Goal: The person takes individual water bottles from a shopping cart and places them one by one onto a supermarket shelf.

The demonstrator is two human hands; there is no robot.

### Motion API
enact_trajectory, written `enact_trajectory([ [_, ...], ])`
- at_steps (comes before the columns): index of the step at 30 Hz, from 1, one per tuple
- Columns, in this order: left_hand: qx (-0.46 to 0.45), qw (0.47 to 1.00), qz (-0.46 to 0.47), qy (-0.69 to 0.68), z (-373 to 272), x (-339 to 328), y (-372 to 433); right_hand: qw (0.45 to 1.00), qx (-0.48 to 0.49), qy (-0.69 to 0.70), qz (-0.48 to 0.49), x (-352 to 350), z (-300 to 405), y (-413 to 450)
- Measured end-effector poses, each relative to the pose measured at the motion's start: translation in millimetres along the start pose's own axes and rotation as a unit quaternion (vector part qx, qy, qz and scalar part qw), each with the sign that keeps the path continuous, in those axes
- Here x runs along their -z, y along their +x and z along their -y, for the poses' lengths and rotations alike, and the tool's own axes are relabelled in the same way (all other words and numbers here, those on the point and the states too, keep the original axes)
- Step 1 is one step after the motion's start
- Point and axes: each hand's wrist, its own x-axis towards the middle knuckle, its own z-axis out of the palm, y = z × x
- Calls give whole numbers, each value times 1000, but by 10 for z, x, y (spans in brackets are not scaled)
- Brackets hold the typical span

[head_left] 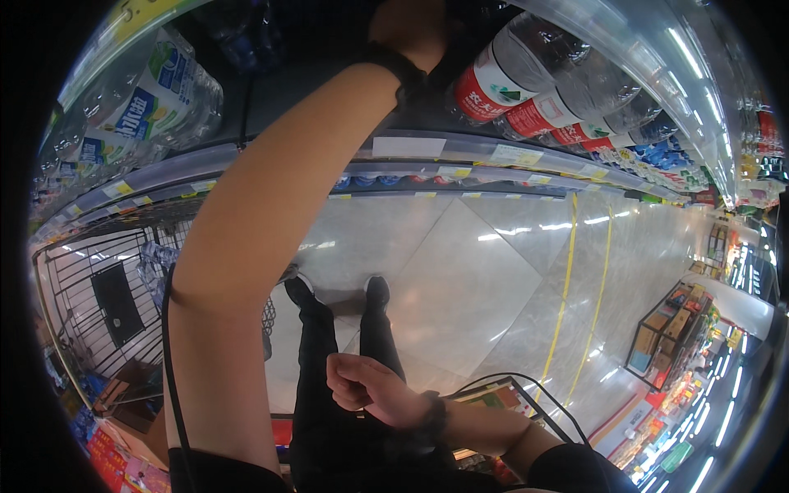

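My left arm stretches up across the view into a dark store shelf [308, 105]. My left hand [410, 28] is in shadow at the top edge, its fingers hidden, so what it touches cannot be seen. To its right stands a row of large clear plastic bottles [496, 86] with red-and-white labels. Left of the arm are more large clear bottles [151, 111] with blue, green and white labels. My right hand [373, 391] is curled into a loose fist in front of my legs, with nothing visible in it. Both wrists wear dark bands.
A wire shopping cart [117, 302] stands at my left, with clear plastic-wrapped bottles [154, 262] inside. Price rails [468, 148] run along the shelf fronts. Yellow lines [564, 296] cross the tiled floor. A display bin of boxes [666, 336] stands across the aisle.
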Motion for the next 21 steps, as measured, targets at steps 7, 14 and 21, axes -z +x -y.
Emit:
enact_trajectory([
  [7,25,999,26,-9,33,-86,29,1000,15,-1,-11,161,74,12],
  [14,53,997,50,-9,30,-126,114,999,32,8,-6,260,21,50],
  [21,78,994,80,-19,32,-120,184,999,23,-16,-20,258,59,33],
])
